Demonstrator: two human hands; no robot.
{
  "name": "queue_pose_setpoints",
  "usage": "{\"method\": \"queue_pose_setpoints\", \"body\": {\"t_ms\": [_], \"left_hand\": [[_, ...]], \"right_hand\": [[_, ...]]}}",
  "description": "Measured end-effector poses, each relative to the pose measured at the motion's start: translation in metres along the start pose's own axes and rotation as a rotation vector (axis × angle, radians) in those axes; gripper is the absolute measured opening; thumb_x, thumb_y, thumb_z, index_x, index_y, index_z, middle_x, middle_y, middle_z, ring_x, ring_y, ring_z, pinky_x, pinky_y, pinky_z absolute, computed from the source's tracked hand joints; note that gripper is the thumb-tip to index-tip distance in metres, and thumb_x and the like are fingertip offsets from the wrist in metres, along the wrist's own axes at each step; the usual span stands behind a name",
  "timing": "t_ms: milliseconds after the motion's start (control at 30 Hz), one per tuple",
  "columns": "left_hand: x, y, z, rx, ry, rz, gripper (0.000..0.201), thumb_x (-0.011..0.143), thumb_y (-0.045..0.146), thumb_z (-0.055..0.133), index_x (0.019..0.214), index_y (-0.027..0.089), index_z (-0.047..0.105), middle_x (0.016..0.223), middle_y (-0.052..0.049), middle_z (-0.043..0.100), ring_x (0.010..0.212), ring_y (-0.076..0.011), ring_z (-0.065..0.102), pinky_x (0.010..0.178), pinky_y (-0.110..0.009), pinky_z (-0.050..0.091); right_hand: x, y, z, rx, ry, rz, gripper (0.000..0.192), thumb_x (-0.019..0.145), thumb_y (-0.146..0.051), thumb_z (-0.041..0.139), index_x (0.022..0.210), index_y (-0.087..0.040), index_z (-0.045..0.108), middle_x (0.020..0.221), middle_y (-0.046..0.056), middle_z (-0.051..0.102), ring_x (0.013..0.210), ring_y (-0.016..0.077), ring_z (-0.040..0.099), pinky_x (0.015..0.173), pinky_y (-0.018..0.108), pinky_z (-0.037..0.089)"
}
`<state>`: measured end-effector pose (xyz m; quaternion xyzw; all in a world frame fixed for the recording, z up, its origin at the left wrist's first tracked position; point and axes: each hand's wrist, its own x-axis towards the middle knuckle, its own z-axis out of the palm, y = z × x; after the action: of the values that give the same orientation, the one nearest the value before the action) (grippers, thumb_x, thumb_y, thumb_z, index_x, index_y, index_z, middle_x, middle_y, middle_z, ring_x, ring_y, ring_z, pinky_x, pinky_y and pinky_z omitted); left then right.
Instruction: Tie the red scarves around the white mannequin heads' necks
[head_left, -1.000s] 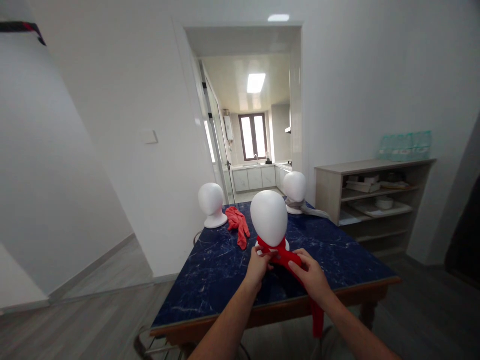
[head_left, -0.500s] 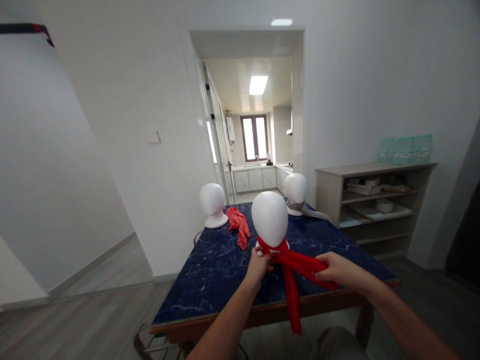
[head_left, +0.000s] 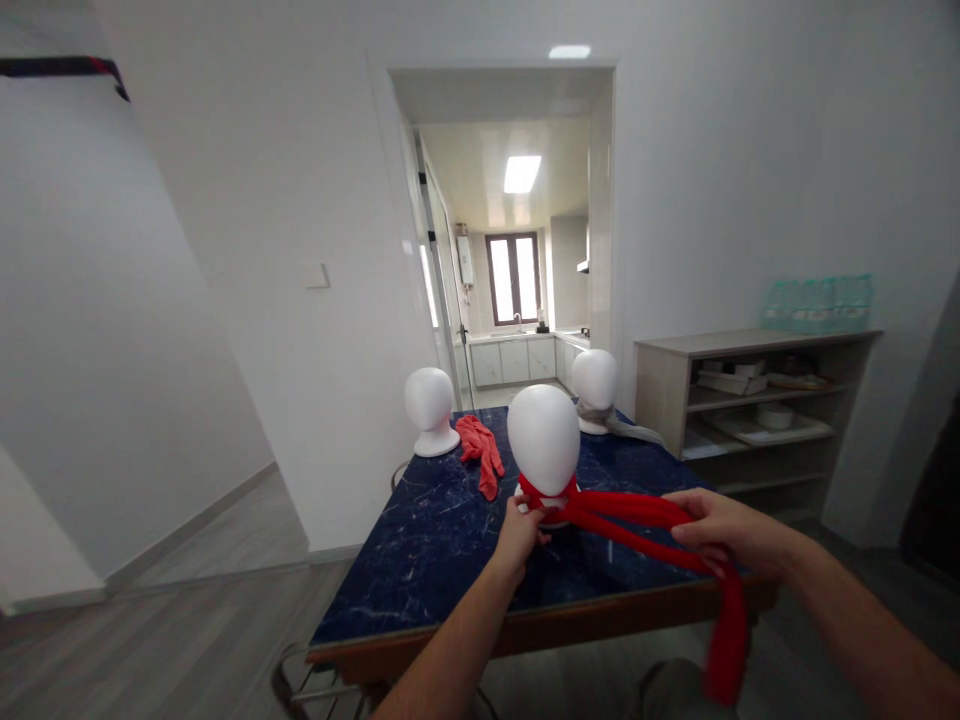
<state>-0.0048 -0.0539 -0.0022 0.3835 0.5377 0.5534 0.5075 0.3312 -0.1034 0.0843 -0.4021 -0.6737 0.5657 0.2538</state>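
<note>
A white mannequin head (head_left: 544, 440) stands near the front middle of the blue table, with a red scarf (head_left: 634, 508) round its neck. My left hand (head_left: 519, 535) is closed at the left side of the neck, its fingers on the scarf there. Out to the right, my right hand (head_left: 712, 525) grips the scarf, and two red strands stretch between the neck and this hand. A loose end hangs below the right hand, past the table's front edge. The back of the neck is hidden from me.
Behind on the left stands a bare mannequin head (head_left: 428, 400) beside a crumpled coral cloth (head_left: 480, 455). Another mannequin head (head_left: 595, 378) at the back right wears a grey scarf (head_left: 630, 430). A shelf unit (head_left: 660, 385) with bottles (head_left: 817, 303) on top is at the right.
My right hand has moved right and now holds both strands pulled out sideways; the end that hung in front of the table has swung right. My left hand has stayed at the neck.
</note>
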Motion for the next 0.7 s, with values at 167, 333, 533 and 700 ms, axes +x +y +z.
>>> {"method": "queue_pose_setpoints", "body": {"t_ms": [167,333,533,700], "left_hand": [[0.001,0.0,-0.001,-0.023,-0.013,0.004,0.053,0.078,0.025,0.085,0.118,0.019,0.051,0.059,0.008,0.062,0.039,-0.0095,0.05,0.059,-0.03,0.06],[0.001,0.002,-0.006,-0.074,-0.037,-0.067,0.049,0.079,0.025,0.084,0.117,0.02,0.054,0.059,0.007,0.064,0.04,-0.0105,0.053,0.067,-0.034,0.063],[0.013,0.016,-0.022,-0.153,-0.073,0.007,0.042,0.079,0.03,0.085,0.112,0.018,0.062,0.09,-0.005,0.077,0.044,-0.0066,0.052,0.073,-0.036,0.063],[0.03,0.017,-0.031,0.083,0.045,0.26,0.077,0.052,0.012,0.099,0.12,0.016,0.064,0.124,-0.015,0.073,0.113,-0.0275,0.072,0.108,-0.042,0.054]], "right_hand": [[-0.007,-0.024,-0.032,-0.343,0.006,0.094,0.037,0.077,-0.046,0.08,0.102,-0.018,0.075,0.073,0.0,0.068,0.054,0.0121,0.055,0.051,0.023,0.04],[0.002,-0.034,-0.063,-0.71,0.146,0.192,0.024,0.067,-0.028,0.075,0.09,-0.02,0.075,0.07,0.002,0.071,0.057,0.016,0.061,0.051,0.024,0.037],[0.017,-0.045,-0.081,-0.947,0.259,0.163,0.016,0.067,-0.021,0.069,0.081,-0.021,0.077,0.065,0.003,0.071,0.062,0.0184,0.065,0.057,0.026,0.038],[0.028,-0.036,-0.095,-0.96,0.259,0.119,0.013,0.069,-0.023,0.071,0.079,-0.022,0.079,0.07,0.002,0.072,0.065,0.018,0.064,0.059,0.026,0.038]]}}
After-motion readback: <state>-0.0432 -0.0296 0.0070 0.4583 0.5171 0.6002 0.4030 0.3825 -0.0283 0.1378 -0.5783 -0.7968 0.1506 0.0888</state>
